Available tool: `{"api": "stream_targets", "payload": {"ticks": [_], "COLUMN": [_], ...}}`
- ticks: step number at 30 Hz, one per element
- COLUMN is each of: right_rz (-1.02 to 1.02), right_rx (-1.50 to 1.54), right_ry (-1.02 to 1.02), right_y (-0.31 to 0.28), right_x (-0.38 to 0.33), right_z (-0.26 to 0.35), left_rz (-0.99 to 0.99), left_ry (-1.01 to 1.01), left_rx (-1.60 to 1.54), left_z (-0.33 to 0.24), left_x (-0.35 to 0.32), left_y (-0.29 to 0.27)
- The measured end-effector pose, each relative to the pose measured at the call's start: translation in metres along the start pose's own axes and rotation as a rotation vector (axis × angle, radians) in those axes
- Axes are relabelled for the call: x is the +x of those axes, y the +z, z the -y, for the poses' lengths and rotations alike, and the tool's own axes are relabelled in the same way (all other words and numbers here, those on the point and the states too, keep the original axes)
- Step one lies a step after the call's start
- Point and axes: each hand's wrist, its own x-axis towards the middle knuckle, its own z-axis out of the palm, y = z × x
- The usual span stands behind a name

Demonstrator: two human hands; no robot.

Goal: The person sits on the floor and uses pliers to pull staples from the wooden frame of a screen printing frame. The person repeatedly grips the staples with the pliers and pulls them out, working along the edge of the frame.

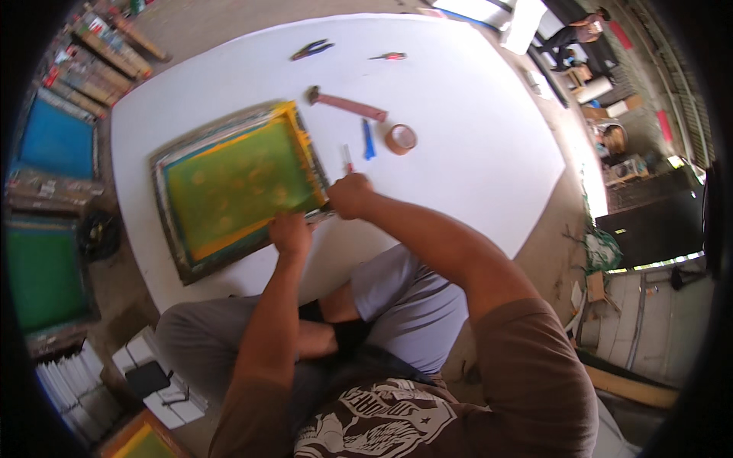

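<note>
A framed printing screen (229, 183) with green mesh and yellow tape edges lies on the white table (458, 122). My left hand (290, 233) presses on the frame's near edge with fingers curled. At the frame's near right corner my right hand (350, 195) is closed; a small red-and-white tool (347, 158) sticks out just beyond it, and whether the hand grips it is unclear. I sit with legs crossed at the table's front.
On the table lie a hammer (347, 104), a blue pen (368, 140), a tape roll (400, 138), pliers (311, 49) and a red-handled tool (389, 56). More screens (57, 141) stack at the left. Another person (580, 30) sits far right.
</note>
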Motion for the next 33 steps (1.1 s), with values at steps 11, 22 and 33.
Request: {"api": "stream_targets", "payload": {"ticks": [11, 22, 33], "right_rz": [0.129, 0.029, -0.170], "right_rx": [-0.048, 0.374, 1.105], "right_ry": [0.012, -0.028, -0.045], "right_y": [-0.011, 0.045, 0.072], "right_x": [0.009, -0.003, -0.005], "right_z": [-0.007, -0.068, -0.059], "left_rz": [0.024, 0.119, -0.110], "left_ry": [-0.042, -0.051, 0.041], "left_rx": [-0.025, 0.061, 0.040], "left_z": [-0.002, -0.001, 0.003], "left_x": [-0.004, 0.001, -0.011], "left_y": [-0.007, -0.004, -0.006]}}
